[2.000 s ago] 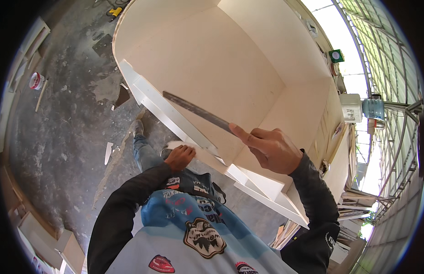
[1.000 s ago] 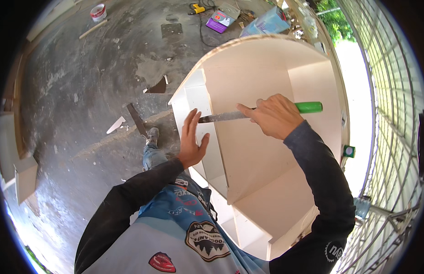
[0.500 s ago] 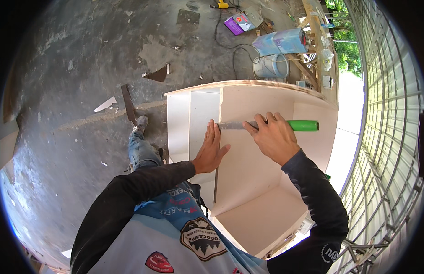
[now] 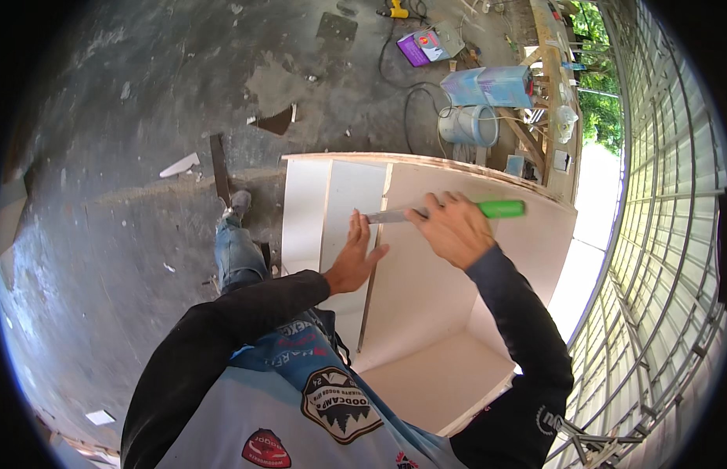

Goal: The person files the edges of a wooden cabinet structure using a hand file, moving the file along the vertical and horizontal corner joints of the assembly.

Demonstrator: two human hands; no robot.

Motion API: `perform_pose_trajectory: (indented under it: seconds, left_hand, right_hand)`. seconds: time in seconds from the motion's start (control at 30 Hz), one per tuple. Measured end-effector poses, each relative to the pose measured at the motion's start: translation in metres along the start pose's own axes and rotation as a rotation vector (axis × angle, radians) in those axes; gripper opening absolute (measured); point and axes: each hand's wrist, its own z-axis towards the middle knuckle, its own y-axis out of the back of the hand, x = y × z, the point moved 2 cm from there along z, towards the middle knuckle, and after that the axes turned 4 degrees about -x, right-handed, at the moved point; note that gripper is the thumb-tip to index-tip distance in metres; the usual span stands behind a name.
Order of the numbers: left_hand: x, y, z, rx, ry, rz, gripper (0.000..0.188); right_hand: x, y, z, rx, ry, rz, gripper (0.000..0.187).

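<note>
My right hand [image 4: 455,233] is closed around a file [image 4: 388,216] near its green handle [image 4: 502,209], which sticks out to the right. The file lies across the upright edge of a panel [image 4: 368,301] inside a white wooden cabinet [image 4: 434,273]. At the file's left end, the straight fingers of my left hand [image 4: 354,258] rest against its tip, with the thumb spread away. A pale grey-white board [image 4: 352,191] lies to the left of that edge, partly behind my left hand.
Beyond the cabinet stand a white bucket [image 4: 471,125], a blue-and-purple can [image 4: 488,86] and a purple container [image 4: 426,47]. A yellow power tool [image 4: 394,9] with a dark cord lies farther off. Scraps [image 4: 276,121] lie on the concrete floor. A metal grid wall [image 4: 653,258] runs along the right.
The file has slid leftward across the panel edge, its tip now farther past it. Both hands have moved left with it, and the view has shifted slightly.
</note>
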Motion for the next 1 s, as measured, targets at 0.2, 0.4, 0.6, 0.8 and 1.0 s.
perform_pose_trajectory:
  seconds: [0.2,0.4,0.6,0.8,1.0]
  left_hand:
    - [-0.002,-0.004,0.023,-0.135,-0.091,0.001,0.094]
    - [0.044,0.027,0.061,-0.062,-0.059,0.036,0.086]
    - [0.021,0.019,0.042,-0.075,-0.066,0.076,0.088]
    - [-0.027,0.01,0.04,-0.186,-0.043,-0.008,0.09]
    - [-0.01,0.02,0.072,-0.201,-0.1,-0.048,0.1]
  right_hand:
    - [0.0,0.01,0.001,0.044,-0.045,-0.124,0.03]
    - [0.011,-0.056,0.065,-0.045,-0.042,-0.209,0.018]
    - [-0.003,-0.016,0.017,-0.131,-0.07,-0.096,0.019]
    - [-0.005,0.003,0.004,0.041,-0.11,-0.132,0.039]
    - [0.003,-0.024,0.024,-0.133,-0.173,-0.222,0.035]
